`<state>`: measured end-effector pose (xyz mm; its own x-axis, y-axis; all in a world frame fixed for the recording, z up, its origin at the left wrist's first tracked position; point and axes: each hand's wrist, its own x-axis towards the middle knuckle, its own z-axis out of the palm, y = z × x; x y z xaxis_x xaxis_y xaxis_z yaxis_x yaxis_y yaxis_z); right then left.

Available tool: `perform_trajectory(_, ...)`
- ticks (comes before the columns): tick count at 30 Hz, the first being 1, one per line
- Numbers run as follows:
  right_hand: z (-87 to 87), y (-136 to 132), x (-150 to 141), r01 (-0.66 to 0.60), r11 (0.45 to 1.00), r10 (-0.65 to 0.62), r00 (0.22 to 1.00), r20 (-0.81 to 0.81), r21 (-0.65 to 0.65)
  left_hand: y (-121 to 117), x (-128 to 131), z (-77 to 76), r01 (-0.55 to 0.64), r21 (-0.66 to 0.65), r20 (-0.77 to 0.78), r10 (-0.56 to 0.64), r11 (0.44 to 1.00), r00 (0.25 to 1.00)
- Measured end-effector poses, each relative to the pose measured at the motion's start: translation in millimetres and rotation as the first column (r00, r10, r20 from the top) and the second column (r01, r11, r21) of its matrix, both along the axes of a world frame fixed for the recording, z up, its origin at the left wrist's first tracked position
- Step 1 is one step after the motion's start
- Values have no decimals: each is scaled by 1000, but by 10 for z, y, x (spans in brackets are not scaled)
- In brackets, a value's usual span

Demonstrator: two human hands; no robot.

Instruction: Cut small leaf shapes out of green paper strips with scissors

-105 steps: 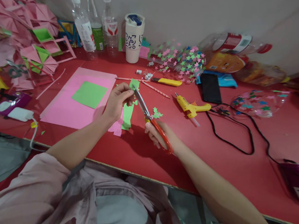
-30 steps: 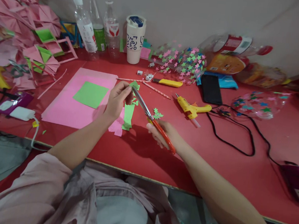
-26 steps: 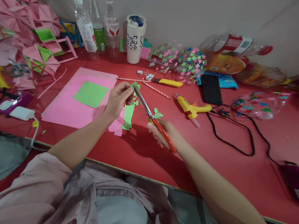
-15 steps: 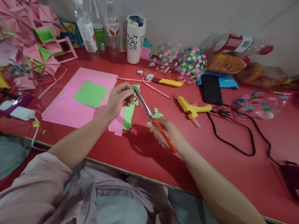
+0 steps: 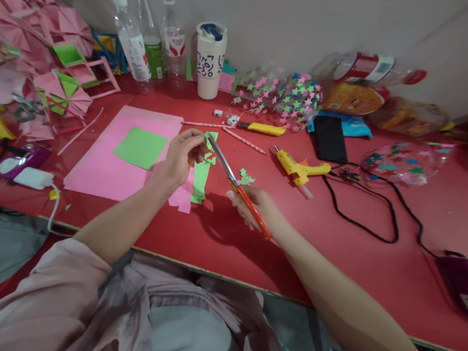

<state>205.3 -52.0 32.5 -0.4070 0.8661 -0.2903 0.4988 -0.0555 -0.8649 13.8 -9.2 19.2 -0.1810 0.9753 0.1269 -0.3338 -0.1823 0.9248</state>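
My left hand (image 5: 183,157) is raised over the red table, thumb and fingers pinched on a small piece of green paper that they mostly cover. In my right hand (image 5: 271,207) is a pair of scissors (image 5: 234,176) with red handles. Its blades point up and left, their tips at the green piece beside my left fingertips. Below the hands lie a green paper strip (image 5: 199,186) and pink paper scraps (image 5: 181,197). Several small green paper stars (image 5: 245,177) lie behind the scissors. A green paper square (image 5: 141,148) rests on larger pink sheets (image 5: 95,171).
A yellow glue gun (image 5: 300,167) with a black cord lies to the right, near a phone (image 5: 330,138). A yellow cutter knife (image 5: 265,129) and striped sticks (image 5: 245,141) lie behind my hands. Bottles (image 5: 132,52), a cup (image 5: 209,64) and bags of stars (image 5: 300,99) line the wall.
Both hands stay nearly in place, with the scissor tips still at the green piece. The right hand and the scissor handles have shifted slightly left.
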Motion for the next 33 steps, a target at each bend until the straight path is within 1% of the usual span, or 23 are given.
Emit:
perform_trajectory(5,-24,14,-5,-2,1000,2,1000,4,14,-16,18,1,78,-13,-26,-78,997,997)
perform_trajectory(10,0,0,-6,9,1000,-9,1000,3,24,-16,15,-1,58,24,-23,-57,998,998)
perform_trajectory(14,4,15,11,15,999,-16,999,41,33,-3,-7,14,53,7,-59,-53,999,997)
perform_trajectory(18,15,29,19,7,999,-9,999,48,33,8,-32,27,69,-32,-87,-72,997,994)
perform_trajectory(22,40,6,2,17,1000,-18,999,30,13,5,-32,27,83,-34,-64,-85,996,994)
perform_trajectory(27,42,-20,-20,49,999,-49,999,4,-14,-19,2,25,146,-34,-58,-148,989,987)
perform_trajectory(29,38,-19,-20,56,998,-56,998,-6,-18,-26,11,25,130,-30,-62,-132,991,989)
perform_trajectory(33,39,-11,-14,48,999,-48,999,-15,6,-22,9,23,32,-15,-52,-33,999,998)
